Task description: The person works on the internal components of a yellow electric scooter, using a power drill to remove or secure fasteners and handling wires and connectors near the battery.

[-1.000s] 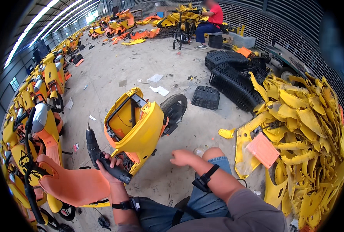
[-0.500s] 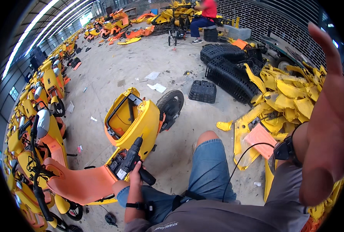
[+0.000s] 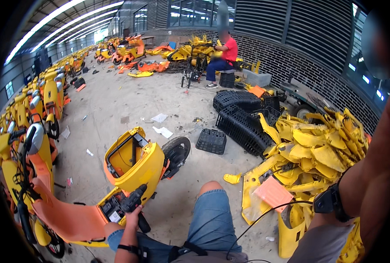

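Observation:
My left hand [image 3: 134,216] is closed around the handle of a black cordless drill [image 3: 133,200], its front end pointing up and away from me. The drill is beside a partly stripped yellow electric scooter [image 3: 147,165]. The scooter's tail stands open on top, showing a black frame inside. Under the drill, a bay with wiring [image 3: 112,209] lies exposed behind the orange footboard [image 3: 65,217]. My right hand [image 3: 378,46] is raised at the far upper right, away from the scooter. It is blurred, so its fingers do not show.
Yellow plastic panels [image 3: 311,153] are heaped on my right, beside black crates [image 3: 239,120] and a lone crate [image 3: 211,141]. Parked scooters [image 3: 52,96] line the left. Farther off sits a person in red [image 3: 230,50]. A black cable [image 3: 265,215] crosses near my right arm.
The view has tilted up, showing more wall and windows. My right hand has risen, and its fingers no longer show clearly. My left hand still holds the drill beside the scooter.

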Demonstrator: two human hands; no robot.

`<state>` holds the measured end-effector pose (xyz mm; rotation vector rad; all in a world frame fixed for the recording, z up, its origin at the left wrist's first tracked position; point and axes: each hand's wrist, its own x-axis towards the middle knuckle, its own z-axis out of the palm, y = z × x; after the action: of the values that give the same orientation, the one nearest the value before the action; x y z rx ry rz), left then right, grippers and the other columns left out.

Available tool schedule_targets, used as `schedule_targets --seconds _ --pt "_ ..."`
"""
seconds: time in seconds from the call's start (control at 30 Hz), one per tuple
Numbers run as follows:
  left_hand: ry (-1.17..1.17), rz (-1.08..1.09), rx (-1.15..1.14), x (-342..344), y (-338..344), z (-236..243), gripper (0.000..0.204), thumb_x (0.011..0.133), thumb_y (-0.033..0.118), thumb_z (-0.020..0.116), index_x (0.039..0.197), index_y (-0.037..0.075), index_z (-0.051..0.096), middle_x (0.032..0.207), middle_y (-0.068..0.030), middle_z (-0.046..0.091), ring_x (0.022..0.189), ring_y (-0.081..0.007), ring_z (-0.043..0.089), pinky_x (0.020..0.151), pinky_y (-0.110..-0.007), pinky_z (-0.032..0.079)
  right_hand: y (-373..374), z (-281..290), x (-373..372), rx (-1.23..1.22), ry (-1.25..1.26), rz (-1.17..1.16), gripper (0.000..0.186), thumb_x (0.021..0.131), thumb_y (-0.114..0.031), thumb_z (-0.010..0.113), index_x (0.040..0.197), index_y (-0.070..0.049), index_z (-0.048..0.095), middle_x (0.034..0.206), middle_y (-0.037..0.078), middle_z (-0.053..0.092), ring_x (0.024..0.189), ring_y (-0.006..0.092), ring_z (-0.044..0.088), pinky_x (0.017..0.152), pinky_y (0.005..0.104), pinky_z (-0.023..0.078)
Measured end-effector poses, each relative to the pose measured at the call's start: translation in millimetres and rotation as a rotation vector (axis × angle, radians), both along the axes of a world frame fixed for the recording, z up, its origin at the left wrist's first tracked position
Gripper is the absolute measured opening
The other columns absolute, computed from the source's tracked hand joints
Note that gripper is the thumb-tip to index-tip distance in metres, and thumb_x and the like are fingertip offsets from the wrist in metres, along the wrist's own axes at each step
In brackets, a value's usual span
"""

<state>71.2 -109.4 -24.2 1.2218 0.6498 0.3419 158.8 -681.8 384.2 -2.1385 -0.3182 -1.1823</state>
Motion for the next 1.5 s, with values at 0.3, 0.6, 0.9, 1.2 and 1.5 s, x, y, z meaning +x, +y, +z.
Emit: schedule_targets --seconds 0.3,0.6,0.9,1.2,1.5 --pt "-0.186 -0.032 0.087 -13.0 -1.7 -11.5 0.048 0.078 -0.001 0.07 0.124 0.006 0.057 0.095 -0.0052 0.063 0.067 -0.0176 0.062 0.053 -0.03 0.052 -2.2 -38.2 -16.4 0.029 0.109 -0.031 0.058 0.082 -0.02 0.07 0.134 -0.003 0.051 0.129 0.011 0.057 0.112 0.0207 0.057 0.092 0.0334 0.045" --pt "-0.082 0.032 0.105 -11.4 1.9 -11.5 0.049 0.08 0.002 0.07 0.127 0.007 0.056 0.099 -0.0049 0.062 0.069 -0.0184 0.062 0.056 -0.031 0.052 -10.4 -70.8 -4.6 0.031 0.065 -0.019 0.055 0.084 -0.019 0.07 0.134 -0.004 0.052 0.128 0.01 0.058 0.112 0.0197 0.056 0.093 0.0328 0.045" --pt "0.033 0.101 0.048 -6.7 -8.0 -5.1 0.025 0.085 0.007 0.072 0.108 0.004 0.061 0.087 -0.0067 0.067 0.064 -0.0157 0.06 0.06 -0.029 0.051 -14.6 -55.9 14.5 -0.016 0.009 0.114 0.053 0.085 -0.018 0.069 0.133 -0.004 0.052 0.128 0.008 0.058 0.113 0.0187 0.056 0.093 0.0321 0.044" --pt "0.128 0.106 0.017 -29.2 -31.7 37.6 0.021 0.088 0.012 0.072 0.104 0.001 0.065 0.076 -0.0045 0.064 0.065 -0.015 0.061 0.059 -0.027 0.05 8.2 -62.2 68.2 -0.013 -0.015 0.435 0.05 0.087 -0.017 0.068 0.132 -0.005 0.053 0.127 0.007 0.058 0.113 0.0177 0.056 0.093 0.0314 0.044" --pt "-0.012 0.081 0.016 -16.7 -89.8 76.5 0.034 0.089 0.01 0.068 0.121 0.001 0.058 0.099 -0.0115 0.069 0.069 -0.0154 0.061 0.062 -0.028 0.052 81.4 -61.9 124.2 0.089 0.038 0.913 0.047 0.088 -0.017 0.068 0.132 -0.005 0.054 0.127 0.006 0.059 0.114 0.0167 0.056 0.094 0.0308 0.044"
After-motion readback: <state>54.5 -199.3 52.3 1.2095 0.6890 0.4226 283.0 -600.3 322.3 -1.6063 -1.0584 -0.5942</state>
